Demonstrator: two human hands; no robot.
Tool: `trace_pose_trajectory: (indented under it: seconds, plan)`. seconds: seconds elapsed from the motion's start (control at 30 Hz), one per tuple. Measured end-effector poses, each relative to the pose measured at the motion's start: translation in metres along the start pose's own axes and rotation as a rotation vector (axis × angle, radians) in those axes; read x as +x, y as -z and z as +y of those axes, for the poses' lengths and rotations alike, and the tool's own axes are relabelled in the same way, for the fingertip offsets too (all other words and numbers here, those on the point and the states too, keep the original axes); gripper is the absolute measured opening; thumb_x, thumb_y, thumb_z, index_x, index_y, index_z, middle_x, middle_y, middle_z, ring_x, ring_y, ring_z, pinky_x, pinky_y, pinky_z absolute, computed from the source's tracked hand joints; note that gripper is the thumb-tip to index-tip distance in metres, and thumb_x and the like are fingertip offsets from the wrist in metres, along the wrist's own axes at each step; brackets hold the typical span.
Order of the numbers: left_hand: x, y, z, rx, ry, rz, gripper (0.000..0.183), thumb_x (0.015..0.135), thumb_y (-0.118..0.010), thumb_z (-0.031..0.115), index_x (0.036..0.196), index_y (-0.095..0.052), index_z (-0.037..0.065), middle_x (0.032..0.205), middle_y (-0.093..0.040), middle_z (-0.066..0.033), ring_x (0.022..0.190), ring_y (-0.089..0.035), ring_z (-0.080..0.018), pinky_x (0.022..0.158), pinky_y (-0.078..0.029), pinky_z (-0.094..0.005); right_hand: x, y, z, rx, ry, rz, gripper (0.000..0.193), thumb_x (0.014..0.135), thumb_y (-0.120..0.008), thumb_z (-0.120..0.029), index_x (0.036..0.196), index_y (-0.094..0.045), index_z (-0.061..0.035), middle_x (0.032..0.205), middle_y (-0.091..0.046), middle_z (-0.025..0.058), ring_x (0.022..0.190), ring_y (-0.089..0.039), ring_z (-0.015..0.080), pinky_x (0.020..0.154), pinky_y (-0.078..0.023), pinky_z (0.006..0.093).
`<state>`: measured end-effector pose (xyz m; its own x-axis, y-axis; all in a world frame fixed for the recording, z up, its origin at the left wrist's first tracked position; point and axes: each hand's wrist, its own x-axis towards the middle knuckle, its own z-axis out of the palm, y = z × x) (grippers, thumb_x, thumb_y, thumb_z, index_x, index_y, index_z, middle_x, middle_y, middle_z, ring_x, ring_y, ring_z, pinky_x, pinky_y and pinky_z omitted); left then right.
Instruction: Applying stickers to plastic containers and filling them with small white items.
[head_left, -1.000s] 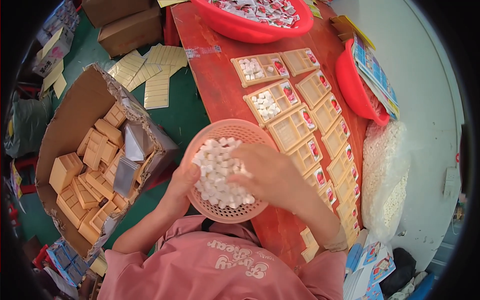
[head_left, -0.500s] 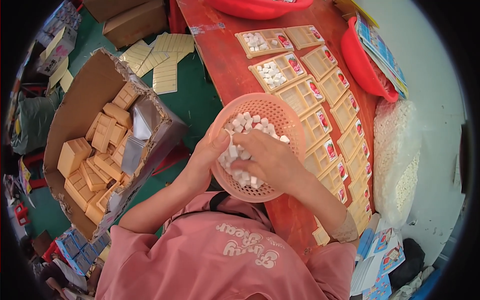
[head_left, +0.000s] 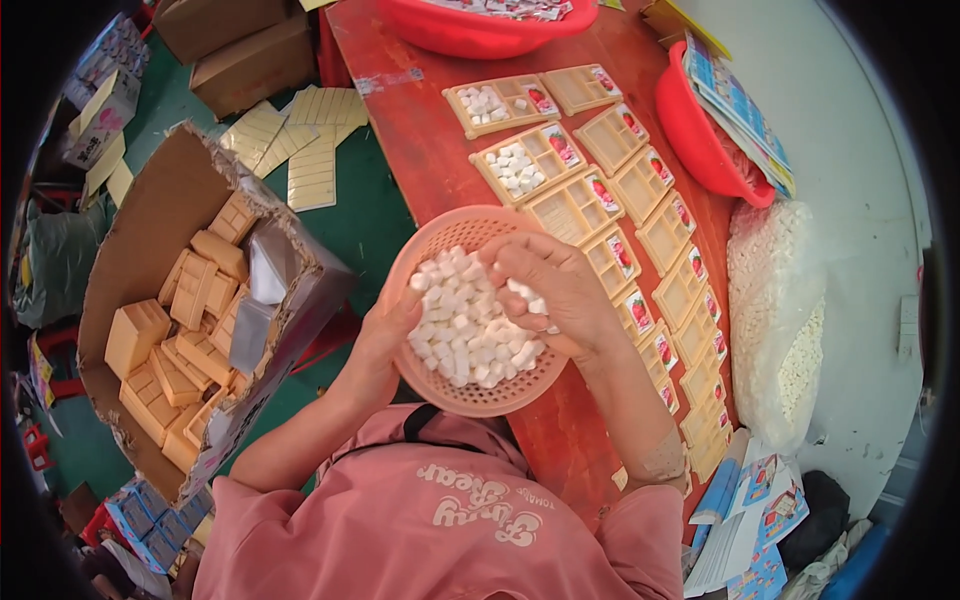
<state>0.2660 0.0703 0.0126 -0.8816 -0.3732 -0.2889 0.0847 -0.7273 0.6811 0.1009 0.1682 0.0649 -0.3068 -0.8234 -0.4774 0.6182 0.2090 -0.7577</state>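
Observation:
A round pink perforated plastic basket (head_left: 480, 402) is in front of my body, partly over the red table's near edge. My left hand (head_left: 372, 345) grips its left side, thumb over the rim. Small white cubes (head_left: 460, 325) heap inside it. Over the basket's right half, my right hand (head_left: 560, 285) is curled, with several white cubes visible against its fingers. Just beyond stand compartmented beige trays; the two at the far left, a farther tray (head_left: 470, 128) and a nearer tray (head_left: 490, 180), contain white cubes.
Rows of similar trays with strawberry-pictured packets run along the red table (head_left: 400, 130). Red basins (head_left: 440, 35) stand at the far end and right. A clear bag (head_left: 770, 330) of white pieces leans by the wall. On my left, a carton (head_left: 140, 220) holds orange-beige trays.
My right hand has risen from the cubes and moved right, its fingers now curled around some. The basket has shifted slightly left and down, and more of its contents show.

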Motion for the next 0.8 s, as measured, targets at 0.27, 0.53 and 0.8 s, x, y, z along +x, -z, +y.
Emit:
trace_pose_trajectory:
  seconds: [0.27, 0.53, 0.8]
  plan:
    - [-0.014, 0.029, 0.005, 0.035, -0.044, 0.022, 0.069, 0.087, -0.045, 0.048, 0.137, -0.021, 0.006, 0.136, -0.034, -0.015, 0.122, -0.039, -0.0274, 0.101, -0.033, -0.041, 0.056, 0.072, -0.007, -1.134, 0.864, 0.519, 0.015, 0.085, -0.058, -0.017, 0.088, -0.058, -0.0017, 0.069, -0.055, 0.005, 0.061, -0.057, 0.0164, 0.052, -0.045, 0.0278]
    - [-0.012, 0.044, 0.002, 0.016, -0.011, 0.031, 0.071, 0.087, -0.044, 0.049, 0.137, -0.021, 0.004, 0.136, -0.034, -0.015, 0.122, -0.039, -0.0276, 0.101, -0.033, -0.0411, 0.069, 0.094, 0.002, -1.68, 1.133, 0.337, 0.019, 0.075, -0.064, -0.007, 0.092, -0.055, -0.0035, 0.092, -0.056, 0.0111, 0.085, -0.054, 0.0289, 0.075, -0.045, 0.0358]
    - [-0.009, 0.042, 0.001, 0.038, -0.008, 0.04, 0.072, 0.087, -0.043, 0.05, 0.137, -0.02, 0.004, 0.136, -0.034, -0.0151, 0.122, -0.039, -0.0274, 0.1, -0.034, -0.0407, 0.062, 0.108, 0.009, -1.658, 1.048, 0.312, 0.027, 0.08, -0.062, -0.013, 0.103, -0.054, -0.0023, 0.108, -0.054, 0.0119, 0.097, -0.053, 0.0292, 0.085, -0.042, 0.0381]
